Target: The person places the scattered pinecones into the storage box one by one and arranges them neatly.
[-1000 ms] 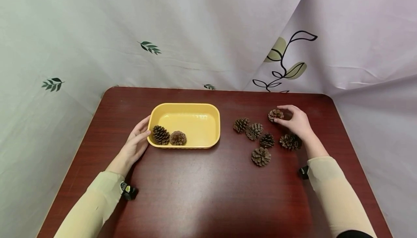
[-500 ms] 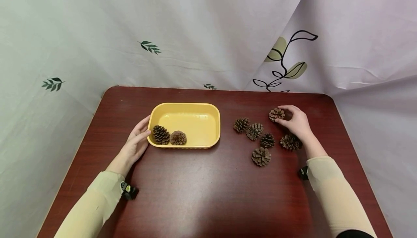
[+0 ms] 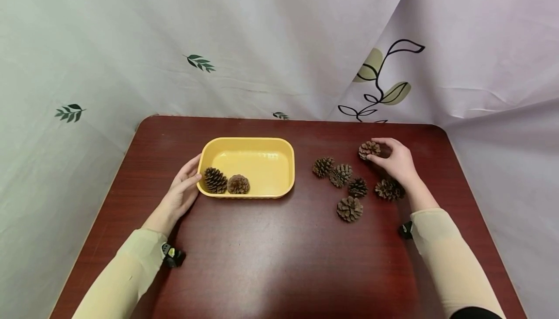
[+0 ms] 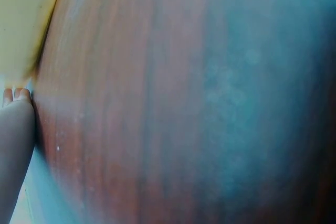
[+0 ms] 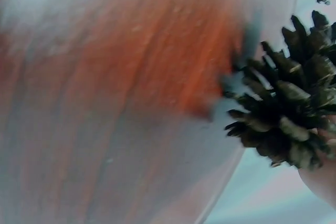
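Observation:
In the head view, my right hand (image 3: 395, 162) pinches a brown pine cone (image 3: 369, 150) between thumb and fingers, near the table's far right. Under that wrist lies another pine cone (image 3: 389, 189). The right wrist view has a large pine cone (image 5: 289, 103) close up, overlapping part of the hand (image 5: 317, 187). My left hand (image 3: 181, 190) rests against the left end of a yellow rectangular tray (image 3: 290, 168), thumb tip at the rim and fingers extended along the outer wall. Inside the tray, at its near left corner, sit a long pine cone (image 3: 215, 180) and a rounder pine cone (image 3: 238, 184).
Between tray and right hand lie several loose pine cones, among them a left one (image 3: 323, 167) and a near one (image 3: 350, 209). The dark red wooden table (image 3: 262, 260) has rounded far corners. A pale leaf-patterned curtain (image 3: 271, 42) hangs behind it.
My right hand, pinching its pine cone, has shifted slightly up and left in the head view. The left hand, tray and other pine cones stay in place.

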`<act>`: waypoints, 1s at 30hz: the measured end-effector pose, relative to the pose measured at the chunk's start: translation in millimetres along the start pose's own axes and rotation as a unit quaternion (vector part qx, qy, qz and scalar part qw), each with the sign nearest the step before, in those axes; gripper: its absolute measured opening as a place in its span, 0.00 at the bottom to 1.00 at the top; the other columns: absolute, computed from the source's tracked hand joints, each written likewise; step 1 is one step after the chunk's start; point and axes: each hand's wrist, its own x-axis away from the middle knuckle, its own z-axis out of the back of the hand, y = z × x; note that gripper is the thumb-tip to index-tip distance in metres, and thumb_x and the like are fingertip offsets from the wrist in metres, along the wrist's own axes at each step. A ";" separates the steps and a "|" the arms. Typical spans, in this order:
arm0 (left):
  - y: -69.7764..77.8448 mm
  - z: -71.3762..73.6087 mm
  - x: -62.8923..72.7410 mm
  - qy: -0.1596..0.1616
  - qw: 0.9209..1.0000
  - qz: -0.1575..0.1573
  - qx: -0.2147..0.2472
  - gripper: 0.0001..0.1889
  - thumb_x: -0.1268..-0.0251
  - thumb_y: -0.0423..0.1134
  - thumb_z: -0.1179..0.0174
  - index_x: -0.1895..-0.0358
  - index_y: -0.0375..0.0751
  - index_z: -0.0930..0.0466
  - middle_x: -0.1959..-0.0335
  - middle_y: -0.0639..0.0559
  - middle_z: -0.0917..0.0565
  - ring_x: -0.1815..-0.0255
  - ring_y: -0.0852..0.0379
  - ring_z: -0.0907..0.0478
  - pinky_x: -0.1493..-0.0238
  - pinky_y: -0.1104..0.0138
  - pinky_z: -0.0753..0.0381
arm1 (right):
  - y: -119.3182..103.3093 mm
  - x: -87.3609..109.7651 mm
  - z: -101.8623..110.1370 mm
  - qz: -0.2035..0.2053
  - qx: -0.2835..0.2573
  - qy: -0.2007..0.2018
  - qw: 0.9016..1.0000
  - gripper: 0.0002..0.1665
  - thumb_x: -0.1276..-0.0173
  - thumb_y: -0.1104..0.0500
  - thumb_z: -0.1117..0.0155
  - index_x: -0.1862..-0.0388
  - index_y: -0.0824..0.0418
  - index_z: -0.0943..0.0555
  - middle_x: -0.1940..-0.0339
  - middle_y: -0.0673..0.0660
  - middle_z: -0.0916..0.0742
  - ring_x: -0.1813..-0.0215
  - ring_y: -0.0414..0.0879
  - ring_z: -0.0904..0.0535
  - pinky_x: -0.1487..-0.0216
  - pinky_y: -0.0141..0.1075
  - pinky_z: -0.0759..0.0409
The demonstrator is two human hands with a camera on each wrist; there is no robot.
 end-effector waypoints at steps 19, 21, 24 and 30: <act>1.8 -1.9 0.0 -0.001 1.000 0.002 0.008 0.29 0.19 0.22 0.60 0.27 0.55 0.28 0.30 0.64 0.20 0.31 0.67 0.23 0.35 0.74 0.22 | -61.3 0.8 -21.5 0.094 -0.036 -0.018 0.995 0.32 0.35 0.66 0.21 0.32 0.66 0.19 0.36 0.68 0.15 0.34 0.65 0.19 0.32 0.59 0.21; 1.8 -1.5 -0.1 -0.001 1.000 0.003 0.005 0.29 0.19 0.22 0.60 0.26 0.55 0.28 0.30 0.64 0.20 0.31 0.67 0.23 0.35 0.74 0.22 | -68.5 1.2 -25.4 0.105 -0.038 -0.022 0.994 0.32 0.35 0.65 0.21 0.32 0.65 0.18 0.36 0.67 0.14 0.34 0.64 0.19 0.31 0.59 0.21; 1.7 -1.0 0.0 0.000 1.000 0.004 0.002 0.29 0.19 0.22 0.60 0.26 0.55 0.29 0.30 0.64 0.20 0.31 0.68 0.23 0.35 0.74 0.22 | -79.6 1.8 -31.3 0.111 -0.047 -0.034 0.992 0.33 0.35 0.64 0.20 0.31 0.63 0.18 0.35 0.65 0.14 0.33 0.62 0.19 0.30 0.58 0.22; 1.6 -0.9 0.2 0.000 1.000 0.004 0.001 0.29 0.19 0.22 0.60 0.25 0.54 0.30 0.30 0.64 0.20 0.31 0.67 0.23 0.35 0.74 0.22 | -99.6 4.2 -42.5 0.112 -0.068 -0.060 0.990 0.33 0.34 0.62 0.21 0.30 0.60 0.18 0.35 0.63 0.14 0.33 0.60 0.19 0.28 0.56 0.22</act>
